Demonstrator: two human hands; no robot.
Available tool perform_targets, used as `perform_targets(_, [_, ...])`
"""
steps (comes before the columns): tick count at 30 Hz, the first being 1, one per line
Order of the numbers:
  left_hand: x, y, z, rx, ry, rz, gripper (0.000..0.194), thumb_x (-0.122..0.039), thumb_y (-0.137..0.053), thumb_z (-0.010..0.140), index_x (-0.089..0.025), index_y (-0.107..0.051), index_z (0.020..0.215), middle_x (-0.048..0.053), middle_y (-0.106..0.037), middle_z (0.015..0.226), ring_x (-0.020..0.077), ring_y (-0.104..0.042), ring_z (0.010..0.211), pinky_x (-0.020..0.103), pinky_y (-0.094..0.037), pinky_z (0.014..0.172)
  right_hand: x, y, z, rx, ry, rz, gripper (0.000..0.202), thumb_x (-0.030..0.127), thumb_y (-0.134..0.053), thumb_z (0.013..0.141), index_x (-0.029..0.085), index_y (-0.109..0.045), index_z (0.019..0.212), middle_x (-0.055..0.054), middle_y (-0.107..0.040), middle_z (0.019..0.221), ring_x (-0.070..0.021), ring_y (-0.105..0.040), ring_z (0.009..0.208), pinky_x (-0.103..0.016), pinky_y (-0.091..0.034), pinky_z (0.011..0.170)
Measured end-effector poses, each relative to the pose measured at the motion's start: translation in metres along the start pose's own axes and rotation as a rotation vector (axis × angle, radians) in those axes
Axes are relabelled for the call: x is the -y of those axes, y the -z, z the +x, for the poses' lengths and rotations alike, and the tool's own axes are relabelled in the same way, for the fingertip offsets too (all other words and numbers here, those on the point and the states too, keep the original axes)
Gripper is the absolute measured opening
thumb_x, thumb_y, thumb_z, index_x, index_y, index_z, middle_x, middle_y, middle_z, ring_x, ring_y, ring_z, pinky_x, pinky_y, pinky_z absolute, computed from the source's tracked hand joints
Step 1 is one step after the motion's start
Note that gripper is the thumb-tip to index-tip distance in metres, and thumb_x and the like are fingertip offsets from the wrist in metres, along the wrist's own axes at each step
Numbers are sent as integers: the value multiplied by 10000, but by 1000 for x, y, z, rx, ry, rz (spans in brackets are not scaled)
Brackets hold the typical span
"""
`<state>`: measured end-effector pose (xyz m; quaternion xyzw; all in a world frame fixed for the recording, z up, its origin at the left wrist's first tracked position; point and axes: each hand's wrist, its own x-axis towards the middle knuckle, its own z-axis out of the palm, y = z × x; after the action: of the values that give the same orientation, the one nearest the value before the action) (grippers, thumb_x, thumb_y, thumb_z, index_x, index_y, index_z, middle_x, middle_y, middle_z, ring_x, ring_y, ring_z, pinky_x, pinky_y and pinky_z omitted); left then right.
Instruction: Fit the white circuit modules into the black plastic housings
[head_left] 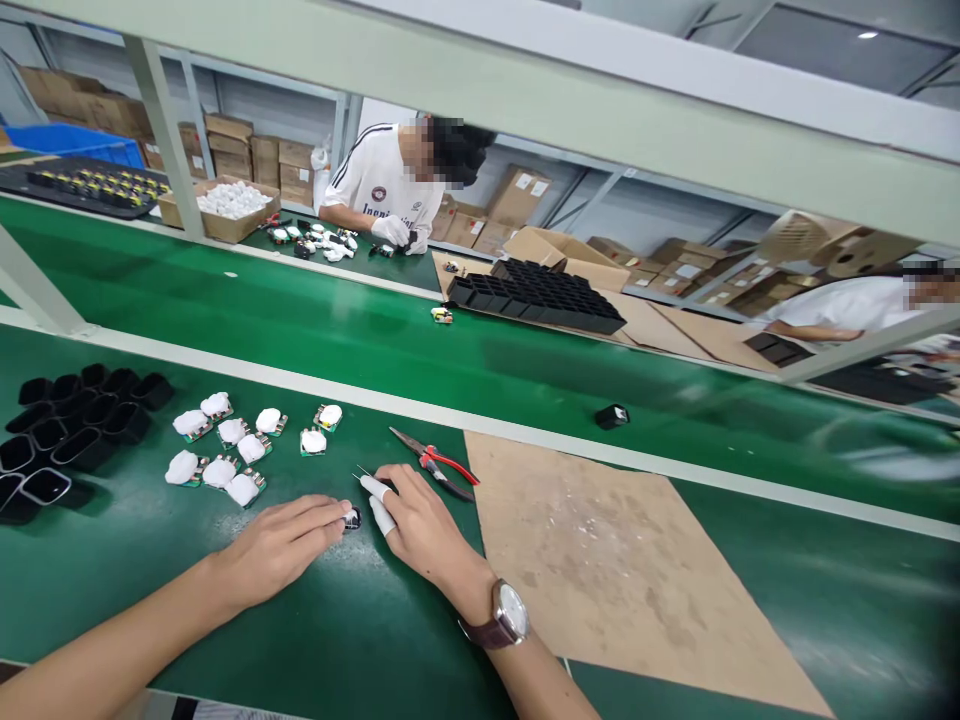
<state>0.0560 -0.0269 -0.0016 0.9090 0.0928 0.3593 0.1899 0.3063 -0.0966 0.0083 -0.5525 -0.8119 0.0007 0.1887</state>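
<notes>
My left hand (289, 545) is closed around a small black plastic housing (352, 519) with white material showing at its end. Just to the right, my right hand (420, 520) has white finger covers on two fingers and a watch at the wrist. Two thin metal tips of tweezers (361, 472) stick out from its pinched fingers, apart from the housing; the rest is hidden in the hand. Beyond my left hand lie several small circuit boards topped with white blobs (253, 447). Red-and-black pliers (437, 463) rest just past my right hand.
Several empty black housings (82, 440) stand at the left. A stained cardboard sheet (600, 540) covers the bench at right. A green conveyor belt (360, 340) carries one black housing (613, 416). Across it a gloved co-worker (390, 190) handles parts beside a black housing array (536, 295).
</notes>
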Motion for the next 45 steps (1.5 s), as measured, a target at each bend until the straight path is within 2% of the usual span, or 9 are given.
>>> perform_targets(4, [0, -5, -2, -8, 165, -101, 227, -141, -612, 1027, -227, -746, 1189, 122, -750, 1280, 247, -774, 1048, 375, -663, 927, -4, -4, -4, -64, -12, 21, 306, 66, -519, 998, 162, -649, 1258, -139, -631, 1247, -260, -595, 1103, -443, -568, 954])
perform_targets(11, [6, 11, 16, -192, 943, -956, 210, -377, -825, 900, -179, -761, 931, 64, -794, 895, 184, -752, 780, 308, -650, 728, -7, -8, -12, -174, -43, -28, 300, 167, -532, 1045, 160, -613, 1333, -149, -658, 1216, -265, -641, 1074, -455, -594, 926])
perform_targets(18, [6, 22, 27, -359, 1103, -1209, 304, -368, -933, 768, -157, -713, 767, 24, -747, 758, 140, -696, 657, 276, -627, 640, -9, -9, -14, -180, -29, -106, 242, 147, -538, 1031, 130, -653, 1243, -143, -655, 1165, -268, -621, 1013, -442, -588, 882])
perform_targets(23, [26, 41, 47, -262, 912, -698, 311, -433, -889, 784, -171, -732, 842, 61, -762, 899, 195, -736, 788, 334, -648, 714, -13, -11, -18, -135, -46, -125, 135, 102, -594, 986, 154, -711, 1030, -125, -647, 1098, -259, -594, 964, -421, -563, 834])
perform_targets(27, [89, 70, 84, -105, 563, 155, 244, -452, -754, 858, -211, -744, 899, 80, -741, 1073, 241, -723, 1001, 378, -625, 895, -16, -12, -21, -124, -50, -126, 162, 27, -648, 916, 180, -692, 885, -89, -638, 1061, -227, -580, 930, -379, -541, 807])
perform_targets(33, [173, 94, 128, -144, 597, 437, 221, -355, -684, 872, -168, -653, 758, 85, -682, 841, 254, -681, 810, 438, -590, 861, -15, -13, -21, -134, -41, -168, 189, 4, -647, 911, 181, -659, 846, -60, -627, 965, -214, -563, 871, -355, -514, 752])
perform_targets(38, [141, 65, 127, -89, 420, 487, 240, -366, -616, 977, -152, -723, 997, 138, -709, 1100, 328, -633, 1156, 508, -494, 1063, -14, -14, -22, -163, -53, -179, 207, -14, -584, 936, 172, -656, 885, -55, -619, 954, -215, -555, 883, -347, -496, 757])
perform_targets(43, [64, 19, 100, 385, 51, 282, 245, -261, -590, 1054, -276, -717, 1263, 92, -747, 1186, 264, -664, 1135, 428, -537, 965, -14, -8, -22, -189, -24, -116, 258, -62, -533, 897, 162, -637, 971, -65, -611, 994, -220, -543, 870, -348, -502, 724])
perform_targets(45, [43, 11, 92, 456, -36, 254, 268, -191, -522, 1084, -264, -710, 1261, 96, -761, 1150, 264, -664, 1115, 426, -525, 922, -13, -5, -23, -213, 9, -53, 301, -78, -480, 886, 163, -628, 989, -75, -609, 1016, -223, -539, 869, -350, -509, 700])
